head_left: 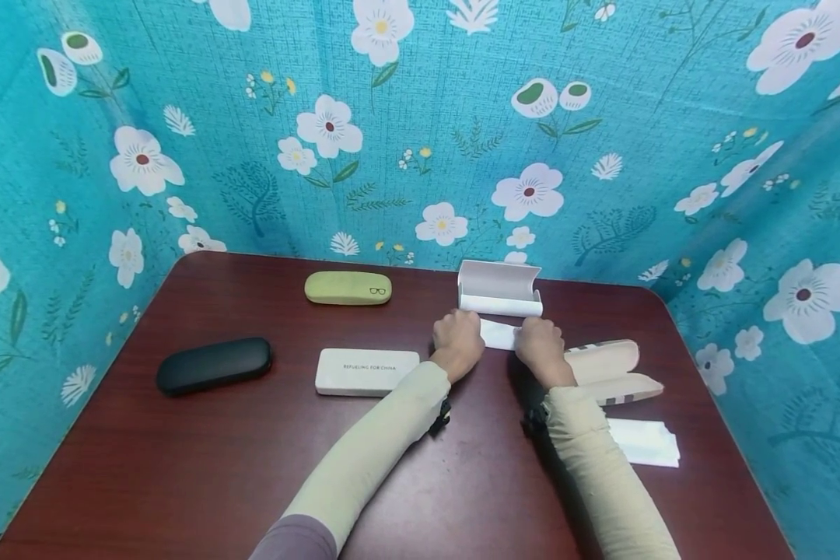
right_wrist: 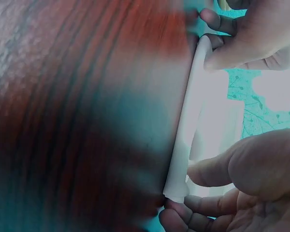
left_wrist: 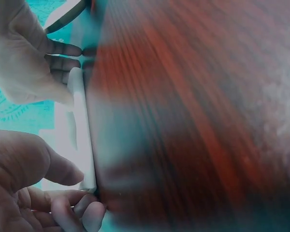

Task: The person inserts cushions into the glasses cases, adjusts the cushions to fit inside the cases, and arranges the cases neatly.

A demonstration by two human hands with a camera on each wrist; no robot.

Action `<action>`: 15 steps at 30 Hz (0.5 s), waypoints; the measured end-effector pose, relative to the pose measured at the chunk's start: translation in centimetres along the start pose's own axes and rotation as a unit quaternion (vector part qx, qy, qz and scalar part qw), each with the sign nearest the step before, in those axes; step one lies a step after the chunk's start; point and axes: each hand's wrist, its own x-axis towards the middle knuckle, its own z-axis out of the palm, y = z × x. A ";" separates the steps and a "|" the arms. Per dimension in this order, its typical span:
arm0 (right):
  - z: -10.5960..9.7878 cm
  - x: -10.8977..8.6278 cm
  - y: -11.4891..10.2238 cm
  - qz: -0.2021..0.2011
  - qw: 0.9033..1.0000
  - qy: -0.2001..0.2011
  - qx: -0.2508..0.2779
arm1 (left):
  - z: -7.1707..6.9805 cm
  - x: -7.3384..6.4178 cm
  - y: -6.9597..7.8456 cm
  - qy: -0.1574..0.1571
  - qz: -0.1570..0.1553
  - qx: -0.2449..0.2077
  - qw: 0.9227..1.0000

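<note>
A folded white cloth (head_left: 498,334) lies flat on the table, and both hands pinch it at its ends. My left hand (head_left: 458,342) grips the left end between thumb and fingers; the left wrist view shows the thumb (left_wrist: 63,169) on top of the cloth's rolled edge (left_wrist: 85,130). At the right end, my right hand (head_left: 540,346) pinches the cloth between thumb (right_wrist: 212,171) and fingertips. Just behind the cloth stands an open white glasses case (head_left: 500,305), its lid raised. Bright glare hides the cloth's far part in both wrist views.
An open cream-lined glasses case (head_left: 605,373) lies right of my right hand, with another folded white cloth (head_left: 645,442) nearer. To the left are a closed white case (head_left: 364,372), a green case (head_left: 348,288) and a black case (head_left: 214,365). A floral curtain (head_left: 406,117) borders the table.
</note>
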 end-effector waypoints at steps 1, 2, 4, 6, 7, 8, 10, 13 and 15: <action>0.1 0.0 -0.1 0.006 1.000 0.000 -0.001 | 0.1 0.0 0.1 0.000 -0.002 0.003 1.000; 0.1 0.0 -0.1 0.013 1.000 -0.002 0.001 | 0.1 0.1 0.1 0.000 -0.004 0.006 1.000; 0.2 0.0 -0.3 0.019 1.000 -0.005 0.003 | 0.2 0.1 0.3 0.000 -0.008 0.012 1.000; 0.3 -0.1 -0.3 0.020 1.000 -0.005 0.006 | 0.2 0.1 0.4 0.003 -0.012 0.017 1.000; 0.3 -0.1 -0.3 0.020 1.000 -0.005 0.009 | 0.2 0.1 0.4 0.003 -0.014 0.018 1.000; 0.3 -0.1 -0.3 0.019 1.000 -0.005 0.011 | 0.2 0.1 0.5 0.004 -0.015 0.018 1.000; 0.3 -0.1 -0.2 0.019 1.000 -0.001 0.014 | 0.2 0.1 0.6 0.002 -0.018 0.017 1.000; 0.3 -0.2 -0.1 0.021 1.000 -0.003 0.018 | 0.3 0.0 0.7 -0.001 -0.022 0.018 1.000; 0.3 -0.3 -0.1 0.020 1.000 -0.006 0.019 | 0.4 -0.1 0.8 -0.003 -0.022 0.024 0.999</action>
